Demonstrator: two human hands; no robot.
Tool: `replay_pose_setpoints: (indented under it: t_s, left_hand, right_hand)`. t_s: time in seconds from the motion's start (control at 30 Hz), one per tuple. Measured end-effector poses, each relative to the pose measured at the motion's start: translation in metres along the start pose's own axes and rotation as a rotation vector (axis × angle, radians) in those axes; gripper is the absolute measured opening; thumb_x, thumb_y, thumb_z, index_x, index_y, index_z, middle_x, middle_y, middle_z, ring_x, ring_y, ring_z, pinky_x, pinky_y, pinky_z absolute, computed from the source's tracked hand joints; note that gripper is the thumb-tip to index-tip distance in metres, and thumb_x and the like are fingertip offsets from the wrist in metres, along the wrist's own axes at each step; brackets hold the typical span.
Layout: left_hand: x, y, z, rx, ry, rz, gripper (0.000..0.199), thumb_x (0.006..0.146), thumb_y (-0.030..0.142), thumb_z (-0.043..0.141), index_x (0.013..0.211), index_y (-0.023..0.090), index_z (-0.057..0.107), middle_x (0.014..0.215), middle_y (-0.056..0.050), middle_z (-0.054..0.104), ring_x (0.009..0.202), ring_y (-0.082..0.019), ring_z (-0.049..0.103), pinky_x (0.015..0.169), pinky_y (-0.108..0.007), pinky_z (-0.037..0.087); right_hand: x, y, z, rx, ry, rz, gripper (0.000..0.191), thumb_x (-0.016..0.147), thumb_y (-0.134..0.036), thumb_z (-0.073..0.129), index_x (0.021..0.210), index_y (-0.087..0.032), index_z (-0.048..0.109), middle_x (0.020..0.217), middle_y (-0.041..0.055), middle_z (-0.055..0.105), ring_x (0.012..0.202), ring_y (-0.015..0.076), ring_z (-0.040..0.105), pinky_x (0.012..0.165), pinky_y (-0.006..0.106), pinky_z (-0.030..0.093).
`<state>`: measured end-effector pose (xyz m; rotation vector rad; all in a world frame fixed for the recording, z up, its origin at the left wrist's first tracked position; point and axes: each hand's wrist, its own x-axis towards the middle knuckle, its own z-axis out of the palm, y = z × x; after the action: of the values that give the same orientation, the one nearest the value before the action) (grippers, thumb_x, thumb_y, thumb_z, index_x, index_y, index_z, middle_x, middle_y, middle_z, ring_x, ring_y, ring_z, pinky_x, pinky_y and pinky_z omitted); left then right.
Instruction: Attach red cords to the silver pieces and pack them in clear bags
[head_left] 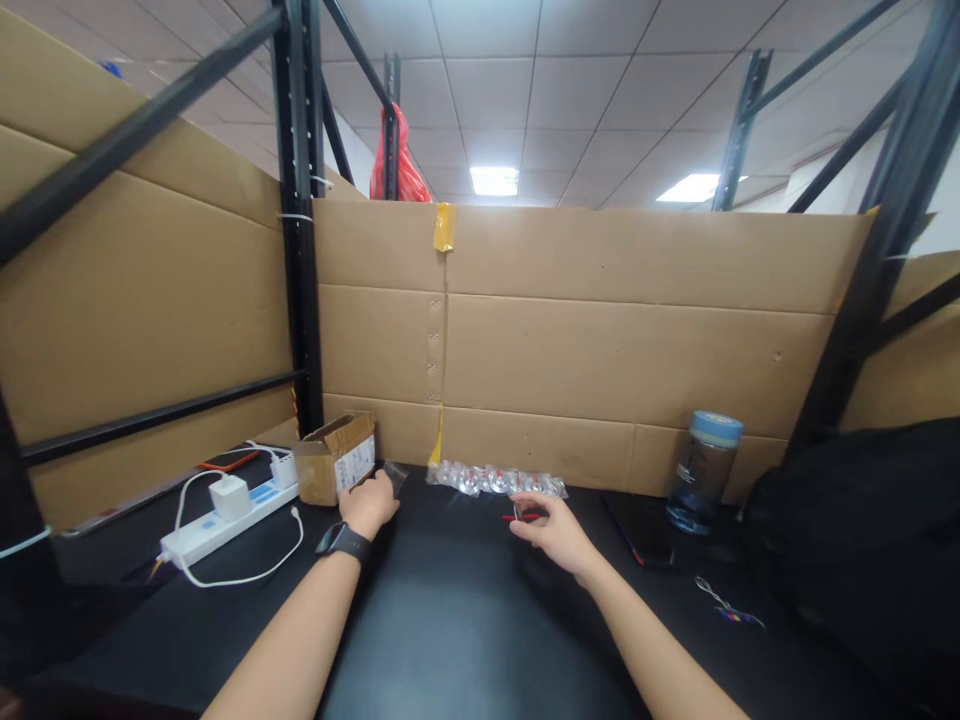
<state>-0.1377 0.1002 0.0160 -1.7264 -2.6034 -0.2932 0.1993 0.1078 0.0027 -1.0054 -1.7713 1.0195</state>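
My left hand (367,505), with a dark watch on the wrist, is beside the small cardboard box (321,472). Its fingers are closed at the edge of a small clear plastic bag (395,478); the fingertips are partly hidden. A thin red piece (529,517) shows at the thumb and fingers of my right hand (553,532), which pinch a small thing too tiny to name fully. Just behind that hand, a row of clear plastic packets (487,480) with shiny, red-marked contents lies along the back cardboard wall.
A white power strip (255,510) with chargers and a loose white cable is at left. On the right are a blue-lidded bottle (701,475), a dark phone-like slab (637,530), a small cord (727,607) and a black bag (862,550). Cardboard walls (562,350) enclose the black table.
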Motion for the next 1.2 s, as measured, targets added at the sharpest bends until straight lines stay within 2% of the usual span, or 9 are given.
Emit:
replay_pose_setpoints:
  t_s: [0.13, 0.27, 0.33, 0.47, 0.57, 0.67, 0.8, 0.9, 1.2]
  left_hand:
    - [-0.001, 0.001, 0.0, -0.016, 0.06, 0.013, 0.03, 0.085, 0.027, 0.058, 0.109, 0.017, 0.07, 0.116, -0.021, 0.072, 0.109, -0.038, 0.068, 0.091, -0.049, 0.045]
    - [-0.003, 0.005, -0.006, -0.033, 0.105, 0.005, 0.034, 0.09, 0.023, 0.046, 0.108, 0.014, 0.073, 0.112, -0.024, 0.072, 0.104, -0.04, 0.069, 0.085, -0.049, 0.048]
    - [-0.006, 0.012, -0.011, -0.06, 0.157, 0.071, 0.039, 0.096, 0.028, 0.039, 0.107, 0.014, 0.074, 0.108, -0.024, 0.073, 0.103, -0.039, 0.069, 0.086, -0.047, 0.049]
    - [-0.023, 0.037, -0.018, -0.261, 0.162, 0.516, 0.039, 0.101, 0.036, 0.039, 0.113, 0.025, 0.074, 0.115, -0.012, 0.075, 0.111, -0.028, 0.068, 0.098, -0.035, 0.046]
    - [-0.041, 0.061, -0.011, -0.435, -0.011, 0.894, 0.034, 0.099, 0.036, 0.046, 0.113, 0.03, 0.075, 0.117, -0.005, 0.075, 0.112, -0.022, 0.067, 0.1, -0.029, 0.045]
    - [-0.059, 0.078, 0.001, -0.468, -0.153, 1.073, 0.029, 0.092, 0.033, 0.059, 0.117, 0.033, 0.074, 0.116, -0.002, 0.075, 0.112, -0.022, 0.068, 0.102, -0.03, 0.044]
    - [-0.078, 0.089, 0.012, -0.36, -0.188, 1.13, 0.054, 0.088, 0.035, 0.066, 0.141, 0.04, 0.055, 0.14, -0.003, 0.062, 0.129, -0.027, 0.057, 0.109, -0.04, 0.038]
    - [-0.087, 0.091, 0.014, -0.29, -0.192, 1.119, 0.054, 0.091, 0.043, 0.062, 0.144, 0.044, 0.05, 0.149, -0.006, 0.053, 0.135, -0.031, 0.05, 0.111, -0.049, 0.034]
    - [-0.089, 0.094, 0.019, -0.263, -0.226, 1.123, 0.042, 0.096, 0.044, 0.055, 0.137, 0.046, 0.057, 0.153, -0.005, 0.047, 0.141, -0.034, 0.04, 0.113, -0.055, 0.029]
  right_hand:
    - [0.0, -0.001, -0.003, -0.023, 0.017, -0.002, 0.05, 0.067, -0.037, 0.079, 0.113, -0.017, 0.07, 0.104, 0.0077, 0.069, 0.061, 0.0113, 0.06, 0.055, 0.025, 0.049]
    - [-0.001, -0.005, -0.008, -0.049, 0.041, -0.011, 0.051, 0.069, -0.04, 0.079, 0.114, -0.018, 0.071, 0.106, 0.009, 0.07, 0.069, 0.0154, 0.064, 0.059, 0.027, 0.052]
    - [-0.001, -0.005, -0.01, -0.065, 0.048, -0.017, 0.05, 0.07, -0.039, 0.078, 0.114, -0.018, 0.071, 0.105, 0.009, 0.07, 0.069, 0.0152, 0.064, 0.061, 0.028, 0.052]
    - [0.003, -0.001, -0.015, -0.099, 0.083, -0.055, 0.05, 0.069, -0.038, 0.079, 0.114, -0.018, 0.07, 0.103, 0.0079, 0.071, 0.064, 0.0131, 0.062, 0.062, 0.028, 0.051]
    - [0.006, 0.002, -0.022, -0.129, 0.1, -0.073, 0.051, 0.07, -0.038, 0.078, 0.116, -0.018, 0.068, 0.1, 0.0066, 0.072, 0.061, 0.0123, 0.061, 0.061, 0.026, 0.049]
    - [0.005, -0.002, -0.034, -0.293, 0.093, -0.064, 0.049, 0.069, -0.038, 0.079, 0.112, -0.017, 0.07, 0.079, 0.0018, 0.07, 0.057, 0.0124, 0.056, 0.059, 0.025, 0.044]
    - [-0.003, -0.013, -0.05, -0.49, -0.09, -0.091, 0.037, 0.064, -0.035, 0.084, 0.096, -0.019, 0.075, 0.077, 0.0003, 0.07, 0.062, 0.0135, 0.057, 0.062, 0.025, 0.042]
    - [-0.007, -0.019, -0.054, -0.599, -0.188, -0.096, 0.029, 0.059, -0.03, 0.086, 0.084, -0.02, 0.075, 0.077, 0.0003, 0.071, 0.066, 0.0149, 0.059, 0.064, 0.025, 0.042]
    - [-0.01, -0.032, -0.057, -0.602, -0.1, -0.132, 0.026, 0.066, -0.037, 0.083, 0.082, -0.019, 0.073, 0.061, -0.0045, 0.06, 0.057, 0.0118, 0.051, 0.057, 0.023, 0.034]
